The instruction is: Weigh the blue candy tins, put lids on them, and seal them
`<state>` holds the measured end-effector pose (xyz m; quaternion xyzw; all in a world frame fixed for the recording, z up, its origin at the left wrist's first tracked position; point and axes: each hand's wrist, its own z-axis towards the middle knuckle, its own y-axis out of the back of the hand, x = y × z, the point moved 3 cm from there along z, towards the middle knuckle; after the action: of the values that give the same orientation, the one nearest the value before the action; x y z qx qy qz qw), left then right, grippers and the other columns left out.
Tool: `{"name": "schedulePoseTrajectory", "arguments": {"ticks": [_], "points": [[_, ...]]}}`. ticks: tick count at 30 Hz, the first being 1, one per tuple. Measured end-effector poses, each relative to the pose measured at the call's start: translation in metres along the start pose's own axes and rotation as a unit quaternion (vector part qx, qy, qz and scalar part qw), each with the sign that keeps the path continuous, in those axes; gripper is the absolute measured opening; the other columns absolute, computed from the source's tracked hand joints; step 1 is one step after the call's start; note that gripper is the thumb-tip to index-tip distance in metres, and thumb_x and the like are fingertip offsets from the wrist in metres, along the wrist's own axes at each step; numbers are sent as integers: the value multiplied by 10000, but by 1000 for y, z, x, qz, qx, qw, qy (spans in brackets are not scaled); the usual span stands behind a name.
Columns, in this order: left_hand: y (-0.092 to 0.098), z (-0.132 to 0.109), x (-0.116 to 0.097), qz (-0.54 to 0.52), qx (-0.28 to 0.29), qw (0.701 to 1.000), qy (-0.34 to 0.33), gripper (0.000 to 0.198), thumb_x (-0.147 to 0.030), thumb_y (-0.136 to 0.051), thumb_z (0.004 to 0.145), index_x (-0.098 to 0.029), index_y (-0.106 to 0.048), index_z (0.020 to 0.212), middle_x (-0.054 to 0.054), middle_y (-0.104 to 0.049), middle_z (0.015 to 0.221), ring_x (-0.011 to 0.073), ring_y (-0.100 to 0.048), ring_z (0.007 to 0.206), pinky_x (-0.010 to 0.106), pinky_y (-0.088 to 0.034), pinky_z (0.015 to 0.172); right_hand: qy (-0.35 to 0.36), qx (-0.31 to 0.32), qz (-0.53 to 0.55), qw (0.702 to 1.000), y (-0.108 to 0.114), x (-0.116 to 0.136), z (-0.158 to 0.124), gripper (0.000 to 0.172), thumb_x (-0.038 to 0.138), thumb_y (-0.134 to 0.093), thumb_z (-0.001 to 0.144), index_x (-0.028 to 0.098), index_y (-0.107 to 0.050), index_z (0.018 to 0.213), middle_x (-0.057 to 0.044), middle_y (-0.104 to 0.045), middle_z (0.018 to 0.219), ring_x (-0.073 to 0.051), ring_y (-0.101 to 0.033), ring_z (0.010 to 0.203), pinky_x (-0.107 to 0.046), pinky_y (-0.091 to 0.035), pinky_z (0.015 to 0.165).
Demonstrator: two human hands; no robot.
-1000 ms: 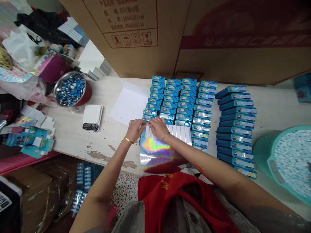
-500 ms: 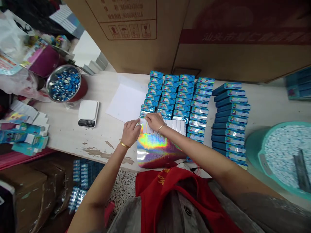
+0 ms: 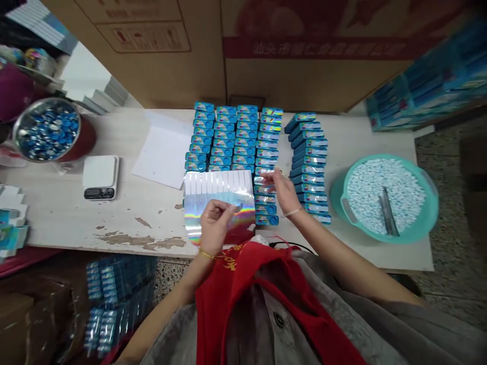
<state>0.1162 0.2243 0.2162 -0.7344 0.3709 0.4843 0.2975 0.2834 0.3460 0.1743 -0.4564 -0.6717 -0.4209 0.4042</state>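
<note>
While the left hand (image 3: 215, 226) clamps its fingers (image 3: 225, 209) on the holographic foil sheet (image 3: 243, 200) lying on the tabletop (image 3: 76, 223), hiding part of it, the right hand (image 3: 282, 191) hangs open just beside the blue tins (image 3: 236, 137).

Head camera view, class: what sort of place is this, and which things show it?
Probably a small hand-packing workshop, perhaps for sweets. Rows of blue tins cover the bench, a teal basin holds white tablets, a digital scale stands nearby, and printed cartons rise behind.
</note>
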Motion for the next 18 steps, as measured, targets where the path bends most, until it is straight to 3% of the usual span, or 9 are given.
{"name": "schedulePoseTrajectory", "arguments": {"ticks": [2, 4, 7, 9, 11, 14, 18], "points": [[-29, -8, 20, -21, 31, 999, 38, 297, -343, -764, 643, -181, -519, 683, -29, -585, 669, 90, -555, 633, 225, -460, 642, -97, -4, 38, 995, 26, -31, -37, 821, 802, -198, 793, 150, -674, 942, -101, -675, 838, -191, -622, 738, -280, -453, 583], [-52, -15, 38, -23, 59, 996, 63, 320, -370, -771, 621, -180, -516, 660, -32, -568, 639, 84, -529, 601, 220, -444, 614, -143, 14, 50, 988, 38, -56, -70, 849, 826, -176, 765, 154, -672, 919, -107, -674, 806, -196, -623, 716, -281, -448, 565], [-72, -18, 58, 5, 92, 993, 77, 336, -385, -775, 597, -179, -511, 637, -42, -533, 603, 77, -485, 566, 219, -410, 592, -110, 6, 33, 993, 44, -72, -99, 609, 753, -441, 746, 188, -650, 830, -73, -665, 756, -203, -608, 729, -299, -462, 627], [-78, -16, 69, 34, 105, 991, 75, 325, -376, -765, 601, -179, -510, 634, -46, -517, 597, 76, -470, 560, 222, -391, 591, -65, -20, 25, 997, 47, -72, -102, 455, 653, -549, 746, 202, -601, 719, -39, -630, 683, -187, -576, 690, -304, -460, 663], [-81, -11, 76, 76, 114, 989, 56, 282, -355, -729, 644, -180, -509, 638, -46, -508, 598, 81, -462, 561, 228, -380, 594, -35, -39, 17, 998, 51, -72, -97, 405, 597, -539, 775, 210, -545, 654, -13, -578, 612, -170, -538, 631, -297, -445, 647], [-83, -2, 81, 192, 116, 974, -14, 184, -284, -640, 740, -183, -513, 652, -33, -523, 634, 103, -482, 615, 248, -385, 648, 0, -38, -51, 998, 56, -77, -80, 347, 516, -492, 822, 210, -535, 664, -5, -548, 609, -161, -503, 605, -280, -404, 612], [-87, 8, 84, 412, 80, 901, -112, 119, -211, -613, 778, -185, -546, 683, 14, -587, 806, 172, -539, 848, 317, -365, 777, 34, -36, -180, 982, 58, -89, -62, 306, 423, -441, 848, 199, -575, 690, -32, -590, 664, -169, -504, 625, -280, -365, 622]]}}
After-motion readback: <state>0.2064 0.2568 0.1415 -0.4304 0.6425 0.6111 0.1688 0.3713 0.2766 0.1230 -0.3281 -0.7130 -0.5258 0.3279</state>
